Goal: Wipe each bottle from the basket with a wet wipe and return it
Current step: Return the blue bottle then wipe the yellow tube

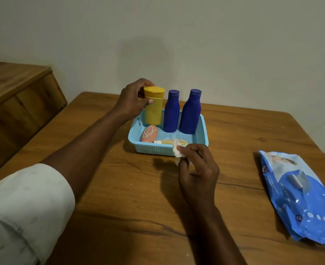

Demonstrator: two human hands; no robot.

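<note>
Two blue bottles, one in the middle (171,111) and one to the right (190,111), stand upright along the far side of a light blue basket (201,139) on the wooden counter (119,197). At the far left corner of the basket stands a yellow bottle (154,109), upright and just beside the middle blue one. The left hand (131,101) grips the yellow bottle near its cap, fingers (148,82) curled over the top and thumb pressed against the front; whether the bottle's base rests on the basket floor or is lifted a little, I cannot tell. A pink oval bottle (148,134) lies at the near left of the basket, and a flat yellowish tube (172,141) lies along the near wall, partly hidden behind the wipe. The right hand (198,169) hovers over the counter just in front of the basket's near rim, its fingertips pinching a crumpled white wipe (177,150), which reaches up past the rim. A blue wipes pack (301,197) lies flat on the counter, well apart to the right. A pale rolled sleeve (24,211) covers the left upper arm at the near left. A wooden cabinet (14,96) stands to the far left against the plain wall (177,35).
</note>
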